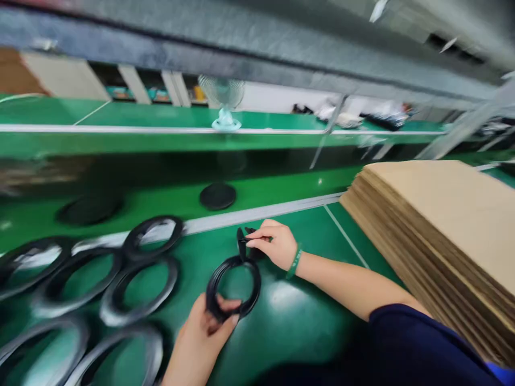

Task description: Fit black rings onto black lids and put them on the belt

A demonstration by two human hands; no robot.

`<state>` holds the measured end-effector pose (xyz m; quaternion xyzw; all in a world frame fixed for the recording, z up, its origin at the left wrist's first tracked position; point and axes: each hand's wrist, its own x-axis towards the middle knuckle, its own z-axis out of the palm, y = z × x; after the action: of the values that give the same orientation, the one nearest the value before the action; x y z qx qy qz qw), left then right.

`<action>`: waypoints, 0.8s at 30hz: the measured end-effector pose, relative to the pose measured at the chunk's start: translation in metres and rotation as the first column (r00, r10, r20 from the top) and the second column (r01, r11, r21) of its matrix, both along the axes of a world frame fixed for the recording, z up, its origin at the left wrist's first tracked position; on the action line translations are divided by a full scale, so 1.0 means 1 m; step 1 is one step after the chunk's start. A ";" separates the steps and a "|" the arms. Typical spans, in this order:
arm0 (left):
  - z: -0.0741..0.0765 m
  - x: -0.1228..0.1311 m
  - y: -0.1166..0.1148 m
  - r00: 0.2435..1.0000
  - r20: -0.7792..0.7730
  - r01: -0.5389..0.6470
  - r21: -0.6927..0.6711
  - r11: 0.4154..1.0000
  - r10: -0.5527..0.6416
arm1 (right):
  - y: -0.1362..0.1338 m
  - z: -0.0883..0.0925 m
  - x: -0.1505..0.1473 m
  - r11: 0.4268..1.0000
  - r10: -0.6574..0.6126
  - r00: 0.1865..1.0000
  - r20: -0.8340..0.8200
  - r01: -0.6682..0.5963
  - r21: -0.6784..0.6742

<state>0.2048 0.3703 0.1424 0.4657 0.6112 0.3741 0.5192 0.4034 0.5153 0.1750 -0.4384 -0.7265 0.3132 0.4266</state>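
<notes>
My left hand [205, 332] is closed on the lower edge of a black ring [256, 284], with the thumb in front and the fingers reaching through the opening. Fine parallel lines run round the ring, like stacked layers or wound turns. At its top a thin black piece [241, 244] stands up, seen nearly edge-on. My right hand [277, 244] pinches that piece between thumb and fingertips; whether it is part of the ring, I cannot tell. Several larger black rings [169, 284] lie flat on the green tabletop [298, 332], left of my left hand.
A tall stack of brown cardboard sheets [450, 193] stands at the right. Beyond the pale table edge, a dark round disc [218, 196] and a blurred dark disc [89, 209] lie on a green surface. A small fan [225, 102] sits on the shelf behind, under a grey overhead beam [241, 59].
</notes>
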 end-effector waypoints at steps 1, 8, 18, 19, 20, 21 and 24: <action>0.003 0.000 0.000 1.000 0.023 -0.008 -0.035 0.999 0.009 | -0.015 0.001 -0.003 0.997 0.063 0.996 -0.056 -0.061 0.037; 0.012 0.008 0.001 0.993 0.108 -0.037 -0.088 0.995 0.047 | -0.046 -0.004 -0.007 0.919 0.254 0.964 0.082 -0.267 0.291; 0.013 0.008 -0.004 0.994 0.081 -0.064 -0.076 0.995 0.070 | -0.055 -0.010 -0.010 0.785 0.284 0.916 0.283 -0.391 0.481; 0.013 0.008 -0.004 0.994 0.087 -0.062 -0.077 0.995 0.069 | -0.055 -0.010 -0.011 0.775 0.274 0.910 0.311 -0.401 0.489; 0.014 0.009 -0.004 0.993 0.092 -0.062 -0.077 0.995 0.069 | -0.054 -0.011 -0.011 0.766 0.263 0.903 0.340 -0.410 0.495; 0.015 0.009 -0.004 0.993 0.095 -0.064 -0.075 0.995 0.071 | -0.053 -0.012 -0.011 0.758 0.253 0.895 0.366 -0.419 0.500; 0.015 0.010 -0.003 0.992 0.100 -0.072 -0.072 0.995 0.079 | -0.052 -0.012 -0.010 0.721 0.242 0.877 0.416 -0.449 0.528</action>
<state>0.2146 0.3670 0.1574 0.4043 0.6135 0.3958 0.5509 0.3936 0.4633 0.1627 -0.1762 -0.9161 0.0621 0.3547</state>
